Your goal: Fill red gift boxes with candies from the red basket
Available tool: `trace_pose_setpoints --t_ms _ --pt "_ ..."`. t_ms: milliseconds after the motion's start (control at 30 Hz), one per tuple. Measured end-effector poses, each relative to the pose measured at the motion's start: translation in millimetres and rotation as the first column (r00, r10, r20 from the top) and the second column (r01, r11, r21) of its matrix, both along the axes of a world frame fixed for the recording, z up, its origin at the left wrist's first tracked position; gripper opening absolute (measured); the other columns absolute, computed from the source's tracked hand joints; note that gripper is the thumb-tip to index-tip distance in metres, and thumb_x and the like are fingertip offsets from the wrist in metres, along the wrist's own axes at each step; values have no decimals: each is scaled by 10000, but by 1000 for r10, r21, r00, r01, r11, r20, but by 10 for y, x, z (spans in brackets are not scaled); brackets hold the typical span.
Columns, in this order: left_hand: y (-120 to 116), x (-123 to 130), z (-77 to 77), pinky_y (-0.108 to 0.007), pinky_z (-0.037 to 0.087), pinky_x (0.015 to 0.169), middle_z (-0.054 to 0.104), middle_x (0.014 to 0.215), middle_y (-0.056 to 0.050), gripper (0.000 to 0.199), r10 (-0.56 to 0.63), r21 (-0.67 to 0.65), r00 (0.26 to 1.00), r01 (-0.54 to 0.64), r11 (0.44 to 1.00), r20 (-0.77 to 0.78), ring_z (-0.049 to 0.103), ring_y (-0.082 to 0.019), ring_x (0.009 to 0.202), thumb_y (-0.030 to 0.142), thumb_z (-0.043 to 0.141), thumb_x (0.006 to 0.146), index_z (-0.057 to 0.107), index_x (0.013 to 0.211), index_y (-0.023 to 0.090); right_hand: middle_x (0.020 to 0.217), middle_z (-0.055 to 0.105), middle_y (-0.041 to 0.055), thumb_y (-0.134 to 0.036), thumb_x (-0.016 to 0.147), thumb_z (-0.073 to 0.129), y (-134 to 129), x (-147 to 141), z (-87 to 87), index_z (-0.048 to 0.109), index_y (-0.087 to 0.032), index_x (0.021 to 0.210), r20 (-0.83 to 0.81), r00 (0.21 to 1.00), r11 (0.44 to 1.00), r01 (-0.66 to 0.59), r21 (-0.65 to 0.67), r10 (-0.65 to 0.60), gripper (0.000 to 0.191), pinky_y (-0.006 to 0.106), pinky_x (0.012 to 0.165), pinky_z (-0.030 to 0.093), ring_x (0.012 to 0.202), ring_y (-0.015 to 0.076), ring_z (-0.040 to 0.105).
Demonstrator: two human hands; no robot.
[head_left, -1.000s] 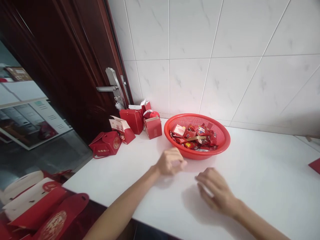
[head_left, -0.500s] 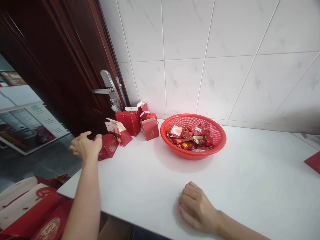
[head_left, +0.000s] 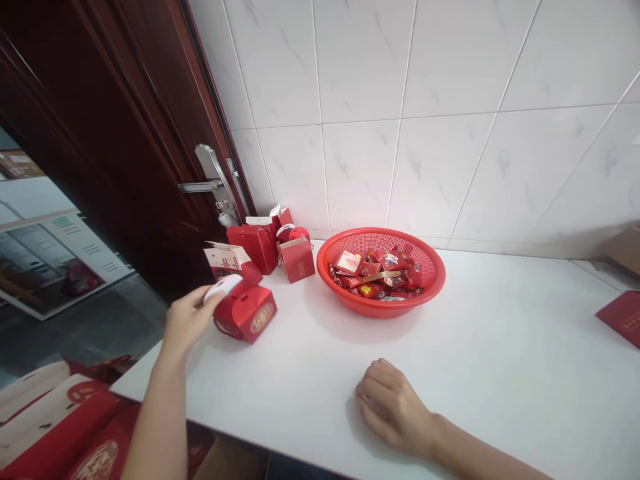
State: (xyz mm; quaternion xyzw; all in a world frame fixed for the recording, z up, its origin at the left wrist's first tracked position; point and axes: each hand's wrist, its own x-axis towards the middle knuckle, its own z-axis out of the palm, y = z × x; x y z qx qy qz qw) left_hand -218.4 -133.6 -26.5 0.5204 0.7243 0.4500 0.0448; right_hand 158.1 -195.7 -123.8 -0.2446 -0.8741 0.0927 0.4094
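Note:
At the table's left, my left hand [head_left: 193, 320] pinches the white-lined top flap of a red gift box [head_left: 253, 313] with a gold emblem on its side. The box is held at the tabletop, its flaps partly raised; I cannot tell whether it touches the surface. My right hand [head_left: 395, 407] rests on the white table near the front edge, fingers curled, and nothing shows in it. Between and beyond my hands stands a red plastic basket [head_left: 435, 277] filled with small red-wrapped packets [head_left: 370, 269] and a gold strip.
Several red boxes [head_left: 296, 260] are grouped by the wall, beside a dark wooden door [head_left: 115, 133] with a metal handle. Larger red bags [head_left: 60, 427] sit below the table's left edge. At the far right are a red card-like item [head_left: 623, 317] and a brown cardboard box [head_left: 624, 250].
My left hand has closed on the box's flap, and the box has moved right and toward me, away from the grouped boxes. The right hand stays in place.

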Motion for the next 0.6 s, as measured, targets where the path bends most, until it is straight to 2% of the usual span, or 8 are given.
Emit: trace_pose_setpoints --t_ms 67,133,233,333,400,500,600 --pt "-85 306 27 -320 569 707 781 945 -37 403 -143 -33 977 150 988 158 702 -283 887 519 677 761 734 969 177 748 606 34 -127 920 472 4 23 24 549 -207 944 -26 1000 1000 11 -3 -11 113 307 609 447 656 174 516" --pt "-118 623 50 -334 586 729 787 1000 -72 429 -321 -27 922 334 942 218 716 -293 910 546 675 773 748 969 171 833 636 58 -128 939 485 16 49 55 556 -201 1067 -74 997 999 36 -22 -38 164 310 636 488 715 185 569" --pt "-94 1055 55 -341 594 797 788 1005 -81 362 -574 -23 803 584 811 160 723 -283 948 512 637 846 760 950 188 964 644 81 -128 967 491 46 99 122 533 -208 1204 -177 976 990 110 -87 -124 253 310 699 539 777 179 622" --pt "-46 1411 6 -318 602 783 787 1008 -64 291 -748 -77 652 758 648 123 733 -251 944 435 577 920 751 957 205 1021 635 79 -132 991 472 77 173 211 526 -227 1273 -272 937 973 190 -132 -220 303 315 760 559 824 175 651" --pt "-18 1612 -54 -327 602 847 783 1041 -64 258 -822 -54 562 827 559 96 737 -236 972 375 570 941 725 1057 205 1076 637 87 -125 996 467 96 229 265 549 -238 1277 -317 915 967 219 -128 -249 314 316 786 563 872 175 660" --pt "28 1862 -157 -332 590 919 764 1096 -76 279 -883 67 469 881 469 24 731 -207 1020 284 575 943 626 1205 202 1125 641 97 -119 978 514 124 305 317 636 -241 1149 -354 900 967 240 -87 -255 243 326 826 564 984 196 667" --pt "88 2036 -224 -332 586 913 742 1107 -88 119 -893 174 442 889 423 -87 711 -196 1044 236 556 955 618 1052 204 1072 647 94 -174 946 609 153 359 344 692 -231 975 -359 900 969 227 -100 -248 105 339 811 571 991 219 670"
